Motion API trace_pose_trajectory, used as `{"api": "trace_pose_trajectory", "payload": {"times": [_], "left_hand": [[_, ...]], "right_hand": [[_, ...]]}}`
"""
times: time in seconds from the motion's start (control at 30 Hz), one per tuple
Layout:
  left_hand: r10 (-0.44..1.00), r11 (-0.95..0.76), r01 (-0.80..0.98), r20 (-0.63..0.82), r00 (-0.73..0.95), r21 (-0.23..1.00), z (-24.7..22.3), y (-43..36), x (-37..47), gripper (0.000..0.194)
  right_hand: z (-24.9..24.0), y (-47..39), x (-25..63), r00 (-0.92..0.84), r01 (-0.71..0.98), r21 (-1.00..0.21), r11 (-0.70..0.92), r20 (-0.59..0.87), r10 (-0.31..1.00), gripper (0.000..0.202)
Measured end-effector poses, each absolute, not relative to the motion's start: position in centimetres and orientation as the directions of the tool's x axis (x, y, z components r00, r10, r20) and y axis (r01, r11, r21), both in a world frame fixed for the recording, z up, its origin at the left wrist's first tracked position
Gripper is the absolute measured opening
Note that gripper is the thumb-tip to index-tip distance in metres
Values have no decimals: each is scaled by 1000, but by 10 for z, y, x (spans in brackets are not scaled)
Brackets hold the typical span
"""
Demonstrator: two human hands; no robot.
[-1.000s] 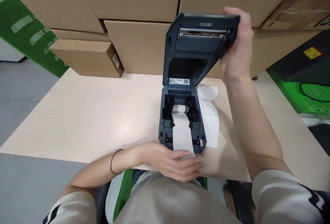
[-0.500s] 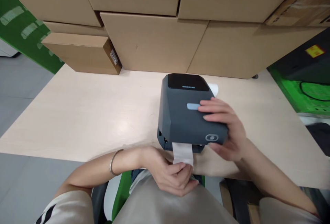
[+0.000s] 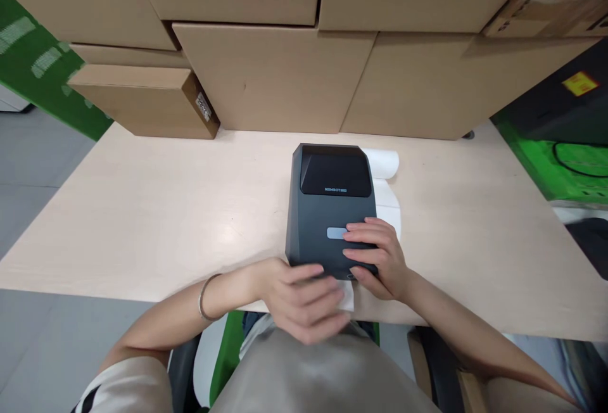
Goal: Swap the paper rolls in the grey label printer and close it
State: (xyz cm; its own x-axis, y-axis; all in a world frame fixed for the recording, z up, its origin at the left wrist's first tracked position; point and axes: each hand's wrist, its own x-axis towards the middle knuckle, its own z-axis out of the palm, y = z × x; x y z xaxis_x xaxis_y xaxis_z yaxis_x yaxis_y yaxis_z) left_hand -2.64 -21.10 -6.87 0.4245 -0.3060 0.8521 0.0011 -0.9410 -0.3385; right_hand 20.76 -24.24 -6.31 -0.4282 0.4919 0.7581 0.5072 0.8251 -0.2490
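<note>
A dark grey label printer (image 3: 308,223) stands on the table with its lid down. A strip of white label paper (image 3: 349,297) sticks out of its front, partly behind my left hand. My left hand (image 3: 306,302) is at the printer's front edge, slightly blurred, with loosely stretched fingers and nothing seen held. My right hand (image 3: 380,258) grips the lid's front right corner: its fingers lie on top by the pale blue bar (image 3: 335,233), and the thumb is at the front edge. Behind the printer's right side lies a paper roll (image 3: 382,163) with a loose white length.
Large cardboard boxes (image 3: 280,77) are stacked along the back of the light wooden table (image 3: 166,210). A smaller flat carton (image 3: 137,99) is at the back left. To the right are a green surface (image 3: 536,159) with a black cable and a dark object with a yellow label.
The printer lid has come down under my right hand, which moved left and lower with it. My left hand has let go of the label strip and its fingers have opened.
</note>
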Motion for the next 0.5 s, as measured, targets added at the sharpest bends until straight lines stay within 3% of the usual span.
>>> {"api": "trace_pose_trajectory", "payload": {"times": [0.1, 0.23, 0.37, 0.5], "left_hand": [[0, -995, 86, 873, 487, -48, -67, -203, -35, 35], [266, -964, 150, 840, 473, 221, -64, -192, -38, 35], [318, -948, 163, 818, 480, 273, -64, -188, -36, 41], [225, -974, 142, 841, 491, 177, -67, -183, -38, 32]], "right_hand": [[-62, -243, 207, -414, 501, -271, 822, 759, 502, 15], [-55, -238, 207, -431, 502, -265, 823, 748, 504, 16], [-51, -225, 213, -395, 418, -304, 856, 788, 473, 27], [-59, -215, 220, -362, 399, -330, 855, 800, 478, 50]]}}
